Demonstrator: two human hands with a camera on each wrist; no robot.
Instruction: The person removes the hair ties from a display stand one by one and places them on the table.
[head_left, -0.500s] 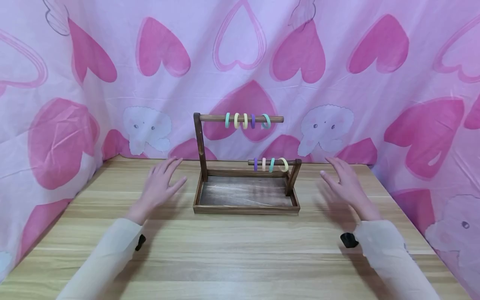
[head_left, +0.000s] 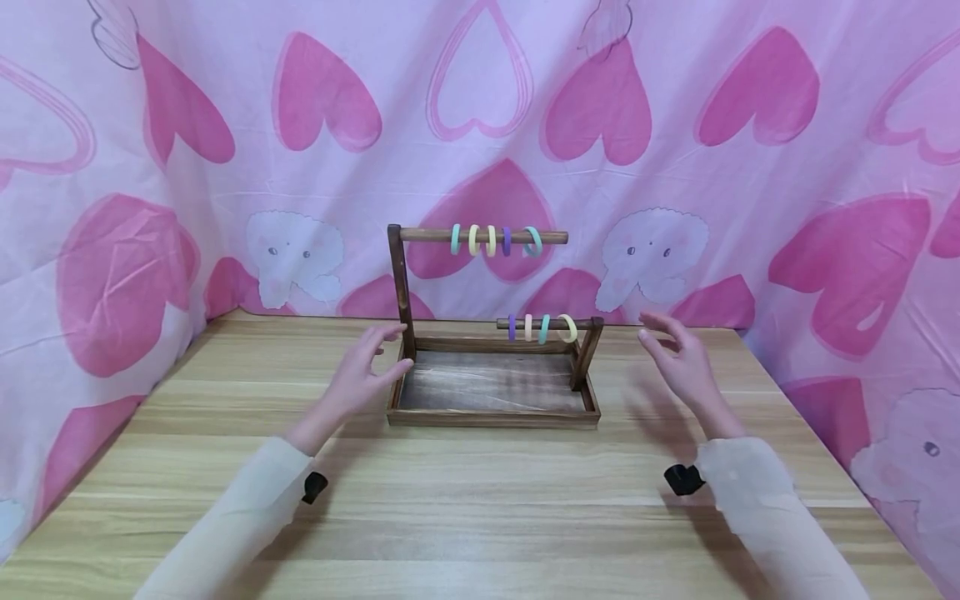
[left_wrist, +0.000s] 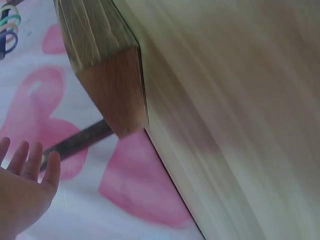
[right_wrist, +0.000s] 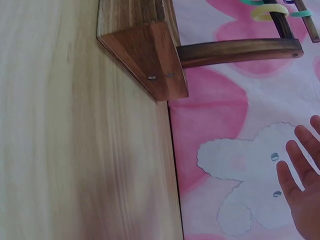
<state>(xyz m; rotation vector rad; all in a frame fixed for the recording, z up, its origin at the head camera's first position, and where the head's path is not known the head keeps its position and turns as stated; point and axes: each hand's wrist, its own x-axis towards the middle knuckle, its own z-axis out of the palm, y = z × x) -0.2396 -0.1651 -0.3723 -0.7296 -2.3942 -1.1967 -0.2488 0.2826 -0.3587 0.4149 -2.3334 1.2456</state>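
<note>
A dark wooden rack (head_left: 493,419) with a shallow tray base stands on the table. Its tall left post (head_left: 402,287) carries a long upper bar (head_left: 427,236) with several teal, cream and purple rings (head_left: 491,241). On the short right post (head_left: 587,357), a lower bar has several rings, among them a cream ring (head_left: 567,328). My left hand (head_left: 358,377) is at the rack's left side, thumb and fingers spread apart, fingertips overlapping the left post in the head view. My right hand (head_left: 686,367) hovers right of the rack, fingers loosely bent and holding nothing.
The rack sits toward the back of a light wood table (head_left: 480,508). Behind and at both sides hangs a pink cloth (head_left: 465,187) printed with hearts and white animals. Each wrist wears a black device (head_left: 315,486).
My left hand has moved right, up to the rack's left side. My right hand has shifted slightly left, its fingers a little more bent. The rack and rings have stayed put.
</note>
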